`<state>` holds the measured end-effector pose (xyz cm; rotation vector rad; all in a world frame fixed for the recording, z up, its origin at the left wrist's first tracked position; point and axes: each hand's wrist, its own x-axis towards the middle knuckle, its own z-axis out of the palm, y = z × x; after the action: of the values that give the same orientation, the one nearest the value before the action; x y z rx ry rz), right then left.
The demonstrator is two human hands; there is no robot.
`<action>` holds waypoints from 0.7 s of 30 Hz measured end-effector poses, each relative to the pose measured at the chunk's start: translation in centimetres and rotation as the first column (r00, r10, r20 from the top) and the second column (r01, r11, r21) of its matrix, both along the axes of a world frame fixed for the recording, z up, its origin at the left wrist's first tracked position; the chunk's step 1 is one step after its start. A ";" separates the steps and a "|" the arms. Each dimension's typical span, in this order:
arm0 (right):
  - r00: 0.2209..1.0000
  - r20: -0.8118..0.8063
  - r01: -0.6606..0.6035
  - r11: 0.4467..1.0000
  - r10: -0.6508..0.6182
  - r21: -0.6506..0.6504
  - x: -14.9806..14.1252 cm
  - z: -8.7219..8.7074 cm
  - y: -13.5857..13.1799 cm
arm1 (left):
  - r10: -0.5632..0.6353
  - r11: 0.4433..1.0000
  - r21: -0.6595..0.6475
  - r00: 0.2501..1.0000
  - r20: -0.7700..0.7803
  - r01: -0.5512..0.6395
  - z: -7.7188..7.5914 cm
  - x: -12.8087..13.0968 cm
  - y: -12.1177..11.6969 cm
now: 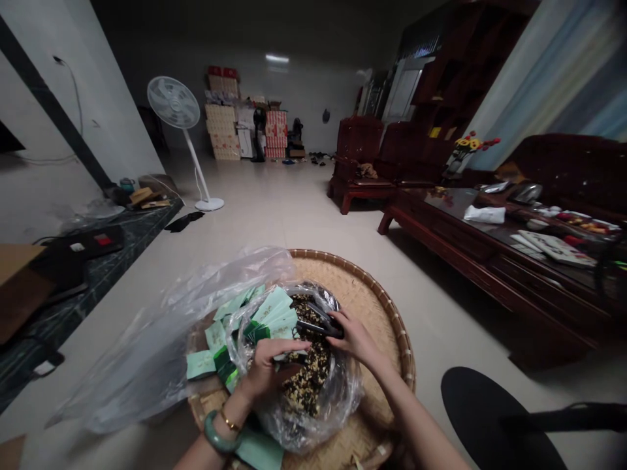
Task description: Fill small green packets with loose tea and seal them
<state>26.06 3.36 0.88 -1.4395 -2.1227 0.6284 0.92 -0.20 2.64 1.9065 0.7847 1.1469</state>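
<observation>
A clear plastic bag [343,391] of loose dark and pale-yellow dried mix [313,375] sits open on a round woven bamboo tray [365,281]. My right hand [355,336] is closed round black tongs [318,326], whose arms point left over the mix. Above the bag's left side, my left hand [269,365] has its fingers stretched forward, with the thumb beneath. What seems to be a small packet shows between them, mostly hidden by the hand. Several pale-green packets [274,310] lie fanned at the bag's left rim, with more on the tray beside it.
A large clear plastic sheet [161,346] spreads left of the tray onto the floor. To the right stand a dark wooden table [450,241] and a black round base [490,418]. A white fan [203,170] stands ahead, with stacked boxes [223,127] at the far wall.
</observation>
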 end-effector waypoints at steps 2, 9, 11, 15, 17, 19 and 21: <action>0.999 0.038 -0.015 1.000 0.015 0.002 -0.1 -0.1 -0.3 | -0.060 0.987 0.148 0.998 -0.004 0.060 0.9 -0.6 -0.3; 0.988 0.152 0.000 1.000 -0.004 0.025 -0.2 -0.6 0.0 | -0.122 0.969 0.216 0.992 0.015 0.116 2.5 -1.0 -0.6; 0.994 0.105 0.015 0.998 -0.022 0.068 -0.3 0.2 -0.1 | -0.108 0.967 0.232 0.994 -0.001 0.105 2.4 -0.9 -0.6; 0.977 -0.203 -0.003 0.949 0.070 0.315 -1.4 4.9 -2.1 | -0.037 0.962 0.269 0.997 -0.065 0.053 1.9 -0.6 -0.5; 0.951 -0.219 -0.104 0.890 0.220 0.443 -2.3 8.0 -3.6 | 0.013 0.960 0.279 0.995 -0.100 0.015 1.5 -0.3 -0.5; 0.941 -0.081 -0.242 0.820 0.329 0.518 -3.4 10.7 -4.8 | 0.057 0.959 0.282 0.990 -0.131 -0.018 1.1 0.0 -0.5; 0.936 0.108 -0.341 0.787 0.336 0.514 -4.5 12.2 -5.4 | 0.080 0.962 0.269 0.984 -0.158 -0.035 0.7 0.2 -0.6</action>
<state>21.59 -2.08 13.10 -0.7659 -2.3371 0.1226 1.07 -0.76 3.32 2.2397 0.8146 1.1866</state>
